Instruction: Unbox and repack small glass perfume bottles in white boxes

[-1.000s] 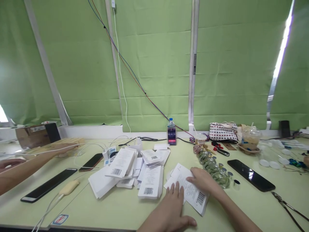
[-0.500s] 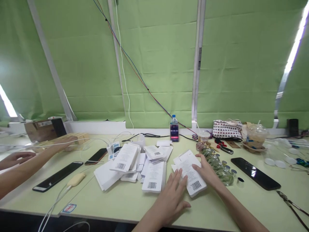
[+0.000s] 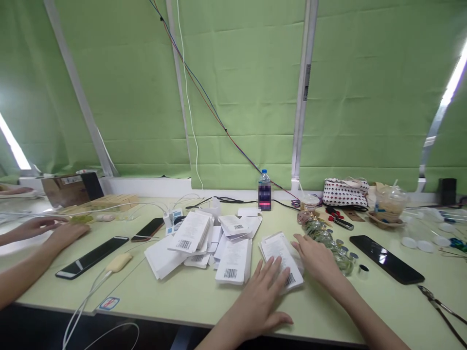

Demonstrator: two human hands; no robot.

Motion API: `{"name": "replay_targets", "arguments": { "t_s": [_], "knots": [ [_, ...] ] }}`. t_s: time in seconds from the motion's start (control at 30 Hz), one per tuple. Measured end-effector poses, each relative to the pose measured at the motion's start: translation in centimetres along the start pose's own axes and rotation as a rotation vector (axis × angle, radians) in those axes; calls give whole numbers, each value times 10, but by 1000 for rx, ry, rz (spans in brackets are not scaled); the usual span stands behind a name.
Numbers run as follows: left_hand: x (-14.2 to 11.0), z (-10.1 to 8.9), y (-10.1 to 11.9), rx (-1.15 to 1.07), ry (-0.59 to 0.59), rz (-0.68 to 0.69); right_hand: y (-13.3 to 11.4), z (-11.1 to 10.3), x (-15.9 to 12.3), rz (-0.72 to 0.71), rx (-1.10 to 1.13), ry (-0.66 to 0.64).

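A small stack of white barcoded cards [image 3: 280, 249] lies on the table in front of me. My left hand [image 3: 260, 297] reaches over its lower left part with fingers spread, the fingertips resting on or just above the top card and partly covering the barcode. Close to the stack's right edge is my right hand [image 3: 318, 257], its fingers stretched out and holding nothing; whether it touches the cards I cannot tell. To the left, more white barcoded cards [image 3: 230, 262] lie in a loose, overlapping pile. Beyond my right hand sits a row of greenish clear rings or bangles [image 3: 321, 233].
A black phone [image 3: 386, 259] and pliers [image 3: 434, 299] lie at the right. A bottle [image 3: 264, 192], patterned pouch [image 3: 346, 193] and drink cup [image 3: 389, 204] stand at the back. Two phones, white cables and a co-worker's hands [image 3: 65, 234] occupy the left side.
My right hand has let go of the stack's right edge and opened out. The stack has shifted slightly left under my left hand. The co-worker's far arm has drawn back toward the near left.
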State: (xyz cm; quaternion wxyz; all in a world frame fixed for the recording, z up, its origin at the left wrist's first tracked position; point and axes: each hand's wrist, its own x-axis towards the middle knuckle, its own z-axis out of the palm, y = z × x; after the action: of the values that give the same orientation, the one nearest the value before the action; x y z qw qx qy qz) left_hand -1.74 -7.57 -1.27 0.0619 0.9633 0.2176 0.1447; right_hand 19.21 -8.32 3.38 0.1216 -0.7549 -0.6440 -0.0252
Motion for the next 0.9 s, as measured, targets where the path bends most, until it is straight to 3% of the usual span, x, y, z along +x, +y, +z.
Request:
{"name": "replay_targets", "arguments": {
  "t_s": [0.17, 0.33, 0.63, 0.9],
  "knots": [
    [-2, -16, 6, 13, -69, 187, 14, -8, -7, -220, 162, -237],
    [-3, -12, 4, 55, 32, 229, 9, 3, -5, -272, 170, -365],
    [-2, -10, 5, 49, 121, 168, -7, 23, 8, -177, 76, -189],
    [-2, -7, 5, -67, 93, 70, -6, 25, 15, -51, 162, -75]
  ]
}}
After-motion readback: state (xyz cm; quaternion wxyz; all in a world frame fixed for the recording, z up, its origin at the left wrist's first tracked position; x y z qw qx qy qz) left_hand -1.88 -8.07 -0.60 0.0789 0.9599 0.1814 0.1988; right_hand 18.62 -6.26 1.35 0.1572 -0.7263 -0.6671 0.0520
